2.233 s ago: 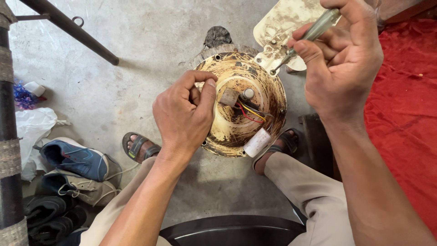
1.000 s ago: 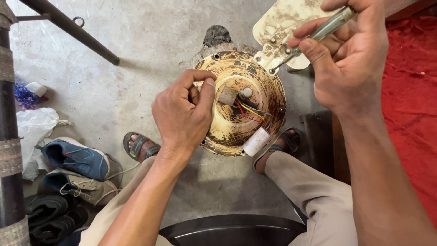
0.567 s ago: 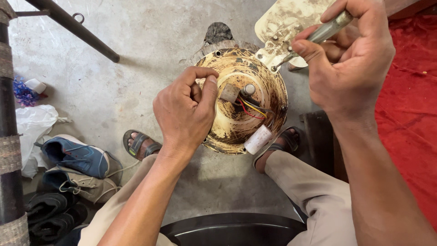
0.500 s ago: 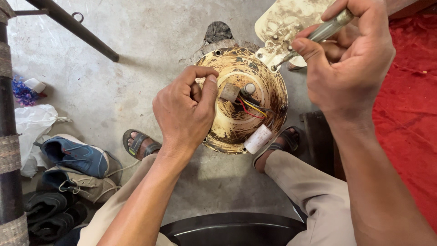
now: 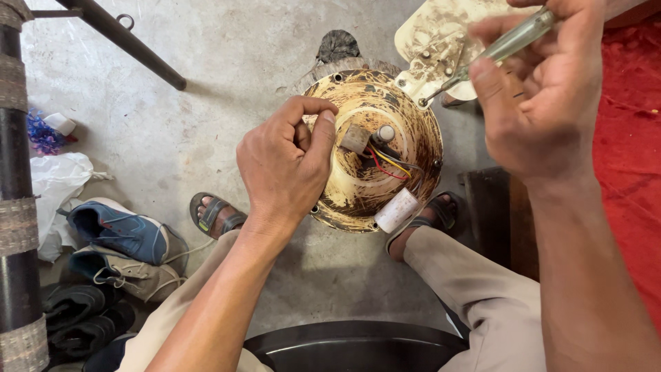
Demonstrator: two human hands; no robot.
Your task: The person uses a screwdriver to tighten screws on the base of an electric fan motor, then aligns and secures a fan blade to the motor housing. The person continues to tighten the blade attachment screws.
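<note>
Left hand (image 5: 289, 165) pinches the rim of the rusty fan motor housing (image 5: 375, 148) standing on the concrete floor (image 5: 206, 103), right hand (image 5: 544, 96) gripping a screwdriver (image 5: 492, 54) at a blade-bracket screw, wiring exposed, blade bracket (image 5: 441, 41) not yet off

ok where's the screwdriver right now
The screwdriver is in the right hand, at the upper right of the head view, with its tip at the blade bracket on the fan motor's upper right rim.
</note>
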